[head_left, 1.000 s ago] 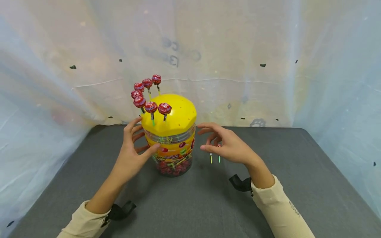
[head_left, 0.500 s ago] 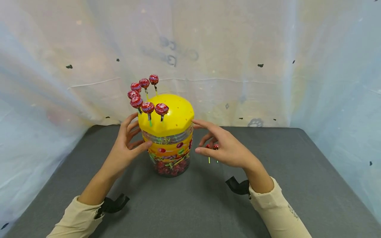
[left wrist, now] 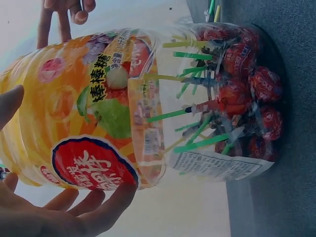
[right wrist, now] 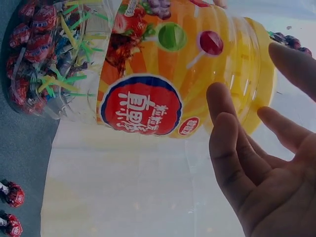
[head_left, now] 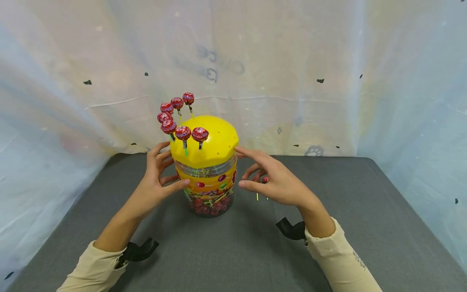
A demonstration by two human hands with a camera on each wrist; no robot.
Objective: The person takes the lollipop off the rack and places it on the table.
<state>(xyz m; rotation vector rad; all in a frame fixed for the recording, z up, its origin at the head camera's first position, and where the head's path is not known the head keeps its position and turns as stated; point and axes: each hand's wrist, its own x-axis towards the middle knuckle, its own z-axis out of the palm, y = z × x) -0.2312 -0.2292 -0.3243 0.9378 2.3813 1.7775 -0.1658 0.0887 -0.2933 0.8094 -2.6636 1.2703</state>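
Note:
A clear candy jar point(head_left: 209, 188) with a yellow fruit-printed label stands upright, wrapped red lollipops inside its base. Several red lollipops point(head_left: 183, 133) stick up from the left side of its yellow lid point(head_left: 215, 146); small holes dot the lid's right side. My left hand point(head_left: 155, 174) holds the jar's left side, fingers behind it and thumb at the front. On the other side, my right hand point(head_left: 275, 178) touches the lid's edge with the index finger. Its other fingers bend loosely and hold nothing, as the right wrist view shows, with the label point(right wrist: 158, 64) beside them.
Loose lollipops point(head_left: 265, 179) lie on the grey tabletop point(head_left: 233, 255) behind my right hand, partly hidden by it. A pale plastic sheet point(head_left: 262, 61) hangs behind and along the sides. Black straps point(head_left: 292, 229) dangle from both wrists.
My right index finger has come left to the lid's edge. My left hand has shifted slightly left and down along the jar. The lollipops in the lid keep their arrangement.

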